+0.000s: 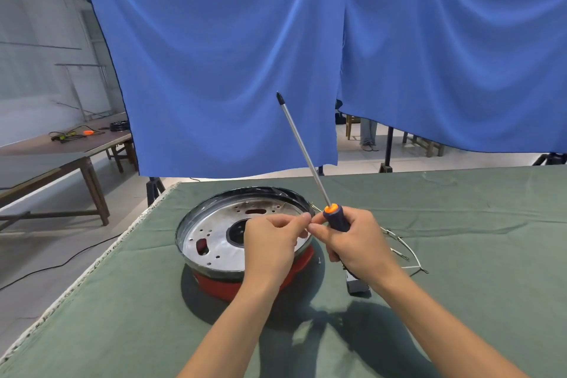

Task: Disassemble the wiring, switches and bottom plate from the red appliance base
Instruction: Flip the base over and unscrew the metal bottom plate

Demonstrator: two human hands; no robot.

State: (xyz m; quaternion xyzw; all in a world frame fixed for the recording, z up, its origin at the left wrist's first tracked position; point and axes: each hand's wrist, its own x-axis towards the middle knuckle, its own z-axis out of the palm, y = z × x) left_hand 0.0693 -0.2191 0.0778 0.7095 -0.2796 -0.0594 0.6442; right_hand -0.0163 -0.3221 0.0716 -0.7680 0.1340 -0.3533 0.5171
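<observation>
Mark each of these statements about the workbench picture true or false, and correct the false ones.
1. The right hand grips a screwdriver with a dark blue and orange handle. True.
2. The screwdriver's long metal shaft points down into the appliance. False: it points up and away, its tip in front of the hanging blue cloth.
3. The round red appliance base with its silver metal plate stands on a green cloth-covered table. True.
4. The left hand lies flat on the table, away from the appliance. False: it is raised over the base, its fingers meeting the right hand's fingertips.
5. Loose white wiring lies on the table to the right of the base. True.
</observation>
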